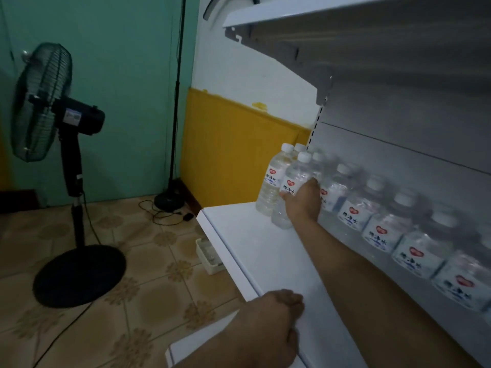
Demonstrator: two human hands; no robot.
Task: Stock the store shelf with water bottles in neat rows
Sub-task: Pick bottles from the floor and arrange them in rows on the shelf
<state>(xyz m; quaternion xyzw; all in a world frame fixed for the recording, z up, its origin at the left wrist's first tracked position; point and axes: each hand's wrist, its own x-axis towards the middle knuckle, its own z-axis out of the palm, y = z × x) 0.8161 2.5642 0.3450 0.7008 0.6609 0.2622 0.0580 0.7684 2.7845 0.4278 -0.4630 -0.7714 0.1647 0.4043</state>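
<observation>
Clear water bottles with white caps and red-and-blue labels stand in rows along the back of the white shelf. My right hand reaches to the far left end and grips a water bottle standing upright on the shelf, beside another bottle at the row's end. My left hand rests with curled fingers on the shelf's front edge, holding nothing loose.
An upper shelf overhangs the bottles. A black pedestal fan stands on the tiled floor at left, with cables and a pole stand in the corner. A small white bin sits on the floor below the shelf.
</observation>
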